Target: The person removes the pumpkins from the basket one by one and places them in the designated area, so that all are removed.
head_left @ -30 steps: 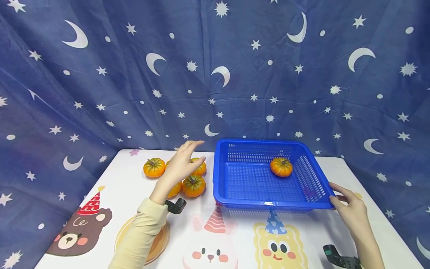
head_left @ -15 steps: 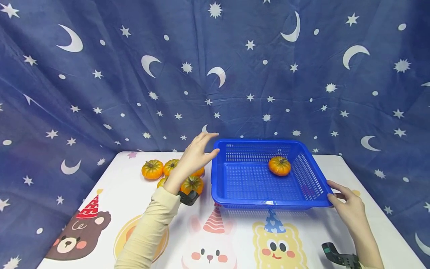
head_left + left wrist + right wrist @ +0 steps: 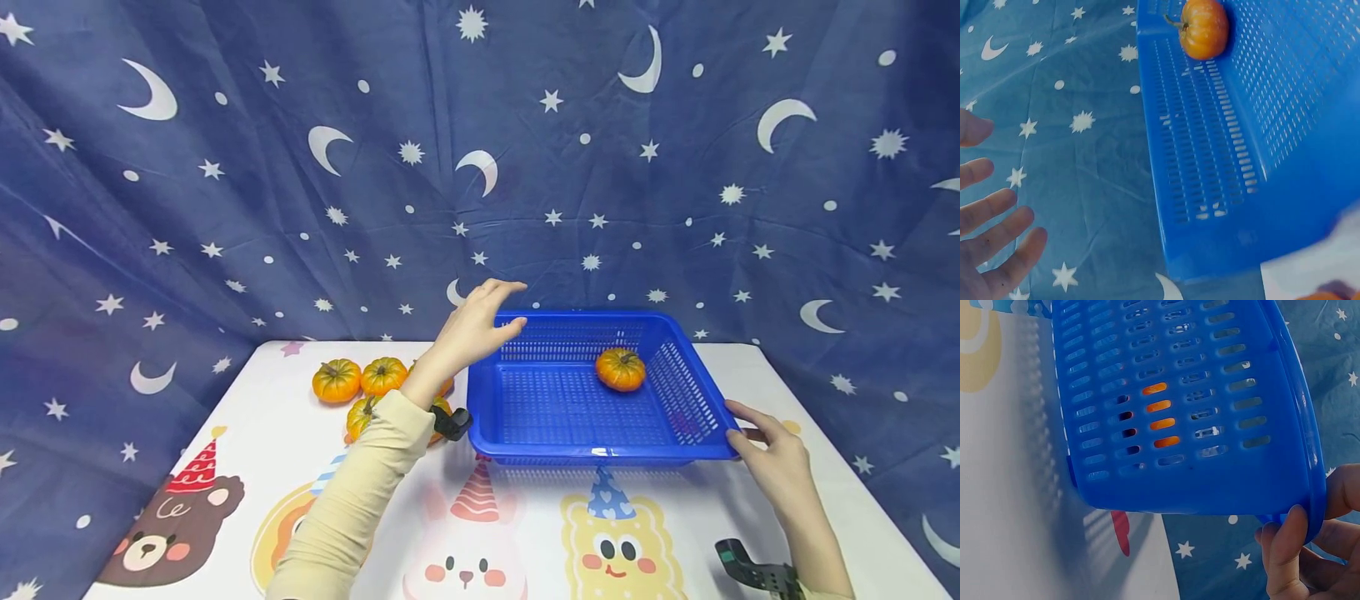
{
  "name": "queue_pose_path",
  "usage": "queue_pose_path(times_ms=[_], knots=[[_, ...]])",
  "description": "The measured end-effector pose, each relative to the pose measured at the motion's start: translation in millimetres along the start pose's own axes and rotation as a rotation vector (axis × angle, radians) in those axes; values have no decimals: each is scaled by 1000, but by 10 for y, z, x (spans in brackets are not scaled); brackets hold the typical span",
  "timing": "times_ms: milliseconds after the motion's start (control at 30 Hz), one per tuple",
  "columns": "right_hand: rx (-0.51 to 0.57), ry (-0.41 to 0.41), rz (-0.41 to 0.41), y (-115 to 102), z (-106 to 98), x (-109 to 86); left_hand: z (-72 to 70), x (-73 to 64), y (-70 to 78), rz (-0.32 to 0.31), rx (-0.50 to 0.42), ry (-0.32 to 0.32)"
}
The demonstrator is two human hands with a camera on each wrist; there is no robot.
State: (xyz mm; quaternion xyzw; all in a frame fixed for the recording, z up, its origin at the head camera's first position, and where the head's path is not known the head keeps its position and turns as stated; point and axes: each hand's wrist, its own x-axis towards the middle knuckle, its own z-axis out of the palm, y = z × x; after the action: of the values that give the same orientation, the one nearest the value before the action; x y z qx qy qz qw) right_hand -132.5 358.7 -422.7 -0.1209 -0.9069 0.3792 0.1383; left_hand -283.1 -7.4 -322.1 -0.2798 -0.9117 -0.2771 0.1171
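My left hand is raised over the left rim of a blue plastic basket, fingers extended and holding nothing. In the left wrist view its spread fingers are apart from the basket wall. My right hand pinches the basket's front right corner between thumb and fingers, which the right wrist view shows at the rim. One small orange pumpkin sits inside the basket toward the back right. Several more small pumpkins, such as this one, lie left of the basket, some partly hidden behind my left forearm.
A white tablecloth with printed cartoon animals covers the table. Behind it hangs a dark blue curtain with moons and stars, close to the table's back edge. Wrist-worn black camera mounts stick out beside each forearm.
My left hand has moved right and slightly up, from over the loose pumpkins to over the basket's left rim. My right hand keeps its hold on the basket corner; the view has shifted slightly.
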Motion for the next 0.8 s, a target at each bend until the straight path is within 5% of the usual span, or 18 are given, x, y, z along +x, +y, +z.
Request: queue_pose_path(times_ms=[500,800], knots=[[0,6,10,-27,-12,-8,194,341,290,67,51,-110],[-10,2,11,-28,-6,-13,428,530,402,86,92,-162]])
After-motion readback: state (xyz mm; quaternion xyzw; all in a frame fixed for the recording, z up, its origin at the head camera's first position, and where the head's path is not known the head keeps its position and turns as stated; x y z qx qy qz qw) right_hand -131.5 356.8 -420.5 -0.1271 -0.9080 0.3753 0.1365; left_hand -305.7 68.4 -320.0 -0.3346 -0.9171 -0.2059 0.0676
